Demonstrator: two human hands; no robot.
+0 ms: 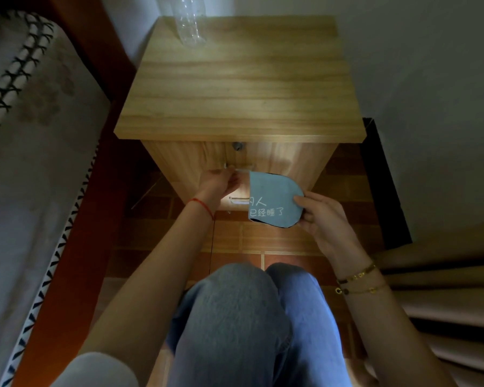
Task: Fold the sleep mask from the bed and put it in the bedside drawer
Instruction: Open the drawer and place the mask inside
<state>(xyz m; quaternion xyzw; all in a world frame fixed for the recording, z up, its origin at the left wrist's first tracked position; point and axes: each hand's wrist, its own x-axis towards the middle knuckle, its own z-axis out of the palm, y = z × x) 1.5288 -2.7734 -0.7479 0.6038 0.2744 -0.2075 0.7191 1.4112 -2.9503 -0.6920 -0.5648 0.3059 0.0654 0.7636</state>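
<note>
The sleep mask point(274, 198), pale blue and already folded in half, looks light, soft and floppy, so it is best pinched at the doubled rounded edge, where both layers stay together. It hangs in the air before the front of the bedside cabinet point(235, 79), near the lower handle point(238, 200), with the right hand point(323, 216) in a narrow thumb-and-finger grip on its right edge. The left hand point(221, 182) is curled at the upper drawer handle point(239, 166); whether its grip has closed on it I cannot tell.

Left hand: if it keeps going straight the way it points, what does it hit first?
Probably the upper drawer handle: the left hand already has fingertips at it, with the drawer front right behind. Depth is hard to judge here.
</note>
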